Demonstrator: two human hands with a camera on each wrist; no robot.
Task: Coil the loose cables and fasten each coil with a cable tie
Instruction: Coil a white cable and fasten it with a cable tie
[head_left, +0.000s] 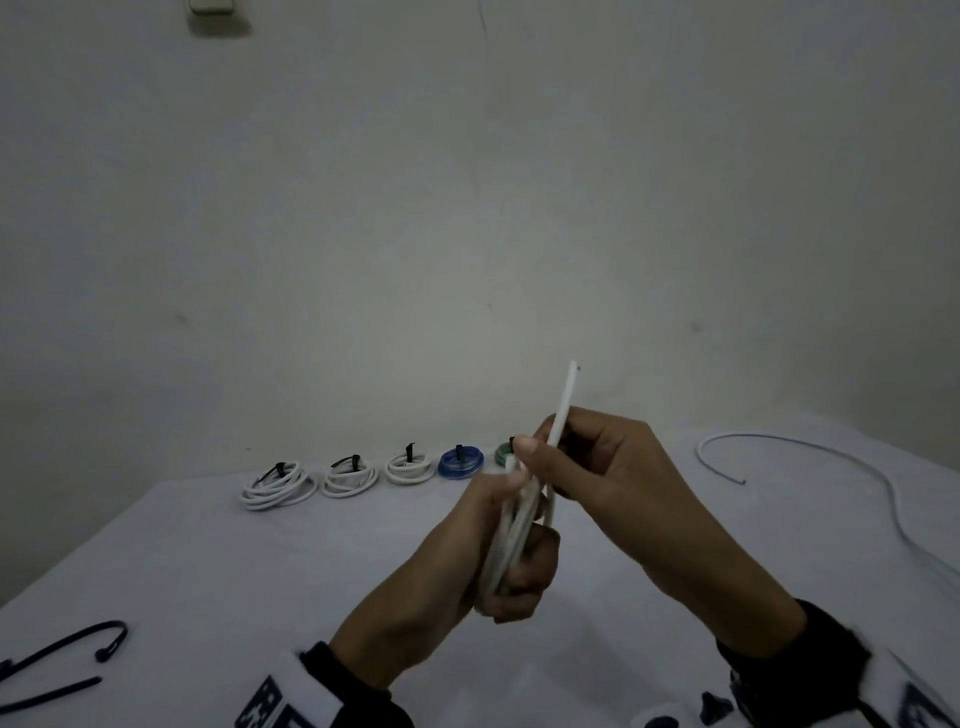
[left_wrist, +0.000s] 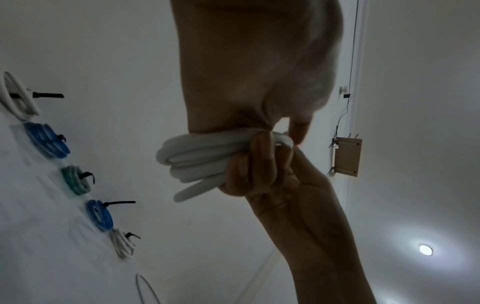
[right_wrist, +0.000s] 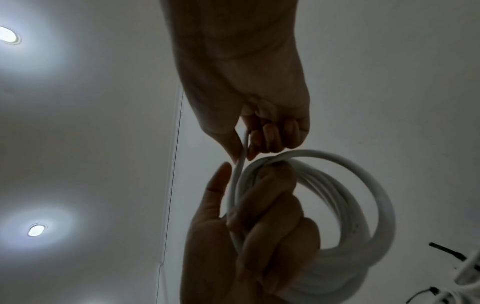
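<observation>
My left hand (head_left: 524, 569) grips a coil of white cable (head_left: 511, 538) above the table, fingers curled round its loops. The right hand (head_left: 545, 441) pinches the cable's free end (head_left: 566, 395), which sticks up past the fingers. In the right wrist view the right hand (right_wrist: 245, 147) pinches that strand just above the round coil (right_wrist: 369, 185), which the left hand (right_wrist: 262, 216) holds from below. The left wrist view shows the bundled loops (left_wrist: 192, 160) jutting out beside my left palm (left_wrist: 259, 72).
Several tied coils line the back of the white table: white ones (head_left: 278, 486), a blue one (head_left: 461, 462) and a green one (head_left: 501, 454). A loose white cable (head_left: 831, 460) curves across the right side. Black cable ties (head_left: 62, 654) lie at the front left.
</observation>
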